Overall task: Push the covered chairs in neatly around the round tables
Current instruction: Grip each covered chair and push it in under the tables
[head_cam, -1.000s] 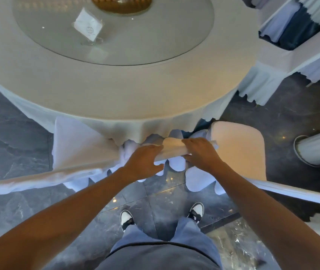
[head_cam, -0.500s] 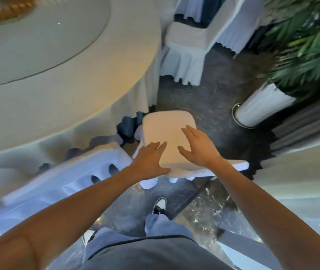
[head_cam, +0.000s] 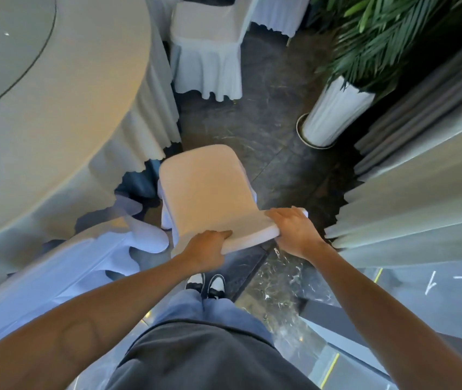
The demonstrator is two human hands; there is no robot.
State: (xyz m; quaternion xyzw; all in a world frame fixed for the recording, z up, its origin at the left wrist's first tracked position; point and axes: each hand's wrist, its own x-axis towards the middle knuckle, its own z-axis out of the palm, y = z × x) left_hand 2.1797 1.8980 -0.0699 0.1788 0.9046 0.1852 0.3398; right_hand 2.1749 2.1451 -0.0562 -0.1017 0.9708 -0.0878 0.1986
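Here, left hand (head_cam: 206, 250) and right hand (head_cam: 294, 230) grip the chair (head_cam: 207, 190) by its stiff top rail; the loose cover likely slips.

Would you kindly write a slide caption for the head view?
Both hands, left hand and right hand, grip the covered chair backrest beside the round table.
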